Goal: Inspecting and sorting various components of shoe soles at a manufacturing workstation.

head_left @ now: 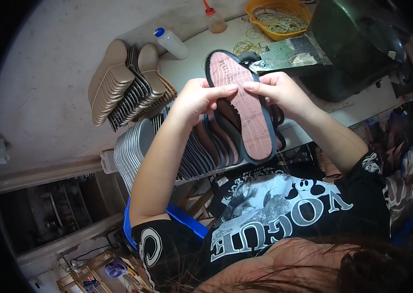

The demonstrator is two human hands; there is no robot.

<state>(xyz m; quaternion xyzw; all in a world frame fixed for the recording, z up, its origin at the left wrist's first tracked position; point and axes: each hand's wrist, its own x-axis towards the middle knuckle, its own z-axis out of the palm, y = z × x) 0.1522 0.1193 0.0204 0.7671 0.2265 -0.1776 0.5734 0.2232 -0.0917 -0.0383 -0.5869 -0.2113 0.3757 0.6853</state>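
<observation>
A shoe sole with a pink ribbed face and a dark raised rim is held up in front of me, its long axis tilted. My left hand grips its left edge, thumb lying on the pink face. Opposite, my right hand grips the right edge, and the two thumb tips almost meet mid-sole. The fingers behind the sole are mostly hidden. Below and left of it, a row of dark-rimmed soles stands on edge along the table, partly covered by my left forearm.
Banded stacks of tan insoles and pale grey soles sit at left. Behind are a white bottle, a red-tipped bottle and a yellow basket of rubber bands. A green machine stands right, close to my right hand.
</observation>
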